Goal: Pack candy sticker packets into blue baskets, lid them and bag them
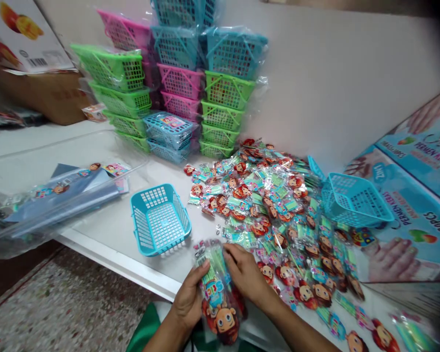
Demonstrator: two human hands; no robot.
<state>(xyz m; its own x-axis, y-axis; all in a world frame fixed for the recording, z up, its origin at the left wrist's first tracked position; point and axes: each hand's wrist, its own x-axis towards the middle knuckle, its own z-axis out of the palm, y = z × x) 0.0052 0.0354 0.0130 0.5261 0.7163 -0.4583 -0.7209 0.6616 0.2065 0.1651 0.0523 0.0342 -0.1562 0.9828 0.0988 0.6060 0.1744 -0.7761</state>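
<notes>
My left hand (188, 299) and my right hand (244, 274) both grip a stack of cartoon-face candy stick packets (217, 288) at the near edge of the white table (106, 230). The left fingers wrap its left side, the right fingers curl over its top right. An empty turquoise basket (159, 219) sits just beyond the left hand. A wide heap of the same packets (275, 205) spreads right of it, reaching my right hand.
Stacks of green, pink and turquoise baskets in plastic wrap (183, 83) stand against the wall. Another turquoise basket (354, 200) lies tipped at the right by printed cartons (414, 195). A clear plastic tray (47, 195) with a few packets sits left. Speckled floor lies below.
</notes>
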